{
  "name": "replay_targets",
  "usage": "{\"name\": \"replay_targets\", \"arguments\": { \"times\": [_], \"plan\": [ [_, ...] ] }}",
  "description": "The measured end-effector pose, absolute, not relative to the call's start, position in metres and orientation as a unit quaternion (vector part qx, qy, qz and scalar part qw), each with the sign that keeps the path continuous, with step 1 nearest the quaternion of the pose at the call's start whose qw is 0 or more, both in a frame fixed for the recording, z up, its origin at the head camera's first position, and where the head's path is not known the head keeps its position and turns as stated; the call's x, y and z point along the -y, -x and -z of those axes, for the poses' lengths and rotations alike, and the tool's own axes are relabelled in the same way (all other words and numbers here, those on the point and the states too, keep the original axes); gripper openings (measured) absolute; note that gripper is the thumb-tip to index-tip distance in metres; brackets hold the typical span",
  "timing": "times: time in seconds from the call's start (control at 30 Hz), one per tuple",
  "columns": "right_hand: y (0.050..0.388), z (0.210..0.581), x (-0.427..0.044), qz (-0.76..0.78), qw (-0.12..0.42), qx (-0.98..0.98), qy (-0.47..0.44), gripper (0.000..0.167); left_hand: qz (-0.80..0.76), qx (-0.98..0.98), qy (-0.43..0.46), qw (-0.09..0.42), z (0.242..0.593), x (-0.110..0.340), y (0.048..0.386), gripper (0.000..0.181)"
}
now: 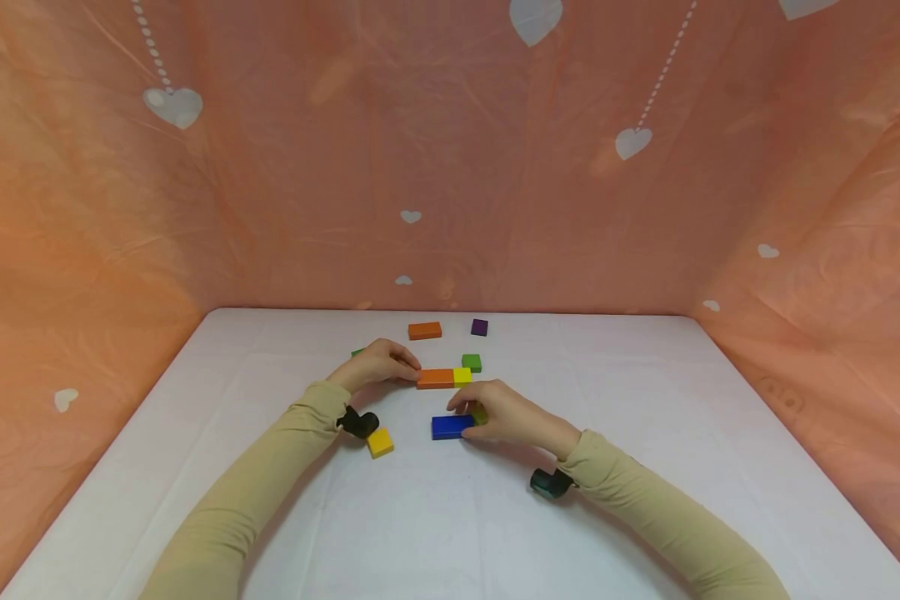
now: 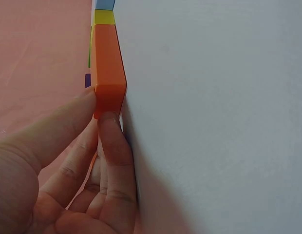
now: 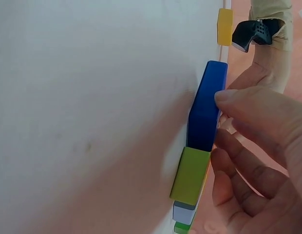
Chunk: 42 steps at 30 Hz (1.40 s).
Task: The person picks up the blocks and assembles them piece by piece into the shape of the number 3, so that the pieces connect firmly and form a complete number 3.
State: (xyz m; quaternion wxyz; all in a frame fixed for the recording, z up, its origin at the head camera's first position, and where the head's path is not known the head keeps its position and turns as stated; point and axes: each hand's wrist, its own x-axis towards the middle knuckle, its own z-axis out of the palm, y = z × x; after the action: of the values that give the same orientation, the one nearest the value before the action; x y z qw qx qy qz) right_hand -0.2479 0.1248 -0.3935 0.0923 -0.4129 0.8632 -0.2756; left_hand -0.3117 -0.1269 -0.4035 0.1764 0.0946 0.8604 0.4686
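My left hand (image 1: 378,364) holds the left end of an orange block (image 1: 435,379) between thumb and fingertips. That block lies flat on the table, its other end against a small yellow block (image 1: 462,377). A light blue block (image 2: 104,4) follows the yellow one in the left wrist view; my right hand hides it from the head camera. Nearer to me, my right hand (image 1: 513,415) pinches a long blue block (image 1: 450,427), the thumb on its near side. An olive-green block (image 3: 191,175) touches the blue block's right end, mostly under my palm in the head view.
Another orange block (image 1: 424,331) and a purple block (image 1: 479,327) lie farther back on the white table (image 1: 390,533). A green block (image 1: 472,362) sits behind the yellow one. A second green block (image 1: 357,352) peeks past my left hand. A yellow-orange block (image 1: 380,442) lies near my left wrist.
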Motion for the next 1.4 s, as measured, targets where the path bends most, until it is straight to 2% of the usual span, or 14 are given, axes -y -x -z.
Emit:
{"name": "replay_targets", "arguments": {
  "times": [1.4],
  "plan": [
    [0.2507,0.3977,-0.129,0.315,0.115,-0.855,0.396,0.031,-0.496,-0.842,-0.081,0.196,0.3994,0.1317,0.3101,0.028]
  ]
}}
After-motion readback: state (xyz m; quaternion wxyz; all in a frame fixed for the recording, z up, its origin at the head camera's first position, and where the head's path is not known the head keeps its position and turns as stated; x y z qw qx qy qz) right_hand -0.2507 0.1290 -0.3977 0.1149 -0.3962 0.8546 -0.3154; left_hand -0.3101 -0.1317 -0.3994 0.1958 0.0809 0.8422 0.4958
